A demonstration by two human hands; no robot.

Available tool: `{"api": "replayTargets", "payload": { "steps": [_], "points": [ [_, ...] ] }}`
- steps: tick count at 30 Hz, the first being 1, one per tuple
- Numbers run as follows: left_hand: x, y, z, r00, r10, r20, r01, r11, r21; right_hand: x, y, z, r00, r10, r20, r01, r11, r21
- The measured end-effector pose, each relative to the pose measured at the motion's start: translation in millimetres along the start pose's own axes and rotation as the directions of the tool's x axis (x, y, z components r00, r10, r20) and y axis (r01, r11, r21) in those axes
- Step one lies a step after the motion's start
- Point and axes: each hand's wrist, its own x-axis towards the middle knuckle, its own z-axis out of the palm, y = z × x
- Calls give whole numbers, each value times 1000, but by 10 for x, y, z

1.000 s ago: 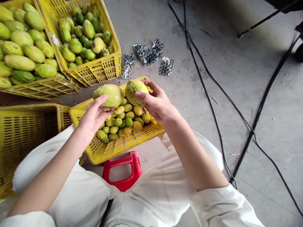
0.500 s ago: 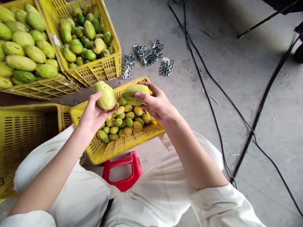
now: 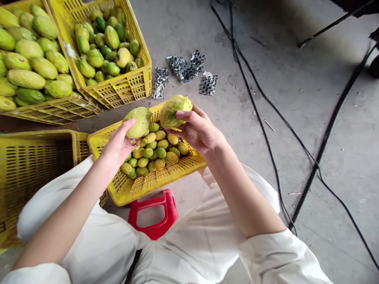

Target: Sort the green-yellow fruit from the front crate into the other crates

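Observation:
My left hand [image 3: 117, 145] is closed around a smooth oval yellow-green fruit [image 3: 140, 120], thumb on its near side. A second yellow-green fruit [image 3: 174, 111], ridged and with a small nub at one end, is gripped in my right hand [image 3: 201, 132]. The two fruits are held side by side, a small gap between them. Beneath them is a tilted yellow plastic crate [image 3: 139, 192] with several small green and yellow fruits [image 3: 151, 152] in its bottom. Its far rim is partly hidden by my hands and the fruits.
Two yellow crates of fruit stand at upper left, one with large fruits [image 3: 29, 49], one with smaller fruits [image 3: 100, 49]. Another yellow crate [image 3: 35, 157] is at left. A red plastic stool [image 3: 170, 209] shows between my legs. Crumpled foil wrappers [image 3: 185, 67] and black cables [image 3: 257, 90] lie on the floor.
Both fruits have been turned in my hands. The left one has shifted down and to the right; the right one has risen slightly, its nub end now facing up and right.

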Motion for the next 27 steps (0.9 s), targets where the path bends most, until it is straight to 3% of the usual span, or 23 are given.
{"api": "replayTargets", "payload": {
  "steps": [7,14,21,24,27],
  "points": [
    [56,-35,-24,999,35,-33,-34,999,29,-8,7,-1,1000,-6,31,4,999,41],
    [47,-71,-42,999,47,-12,-46,996,80,-16,-36,9,992,121,-24,-116,984,137],
    [38,-144,-20,995,54,-84,-37,980,197,-96,12,31,984,177,-14,-175,982,73],
    [-26,-236,-13,994,31,-104,-5,971,241,-37,191,25,944,290,-156,-286,957,44],
    [-127,-322,10,998,-44,-37,51,976,211,104,409,36,857,405,-318,-410,910,54]
  ]
}}
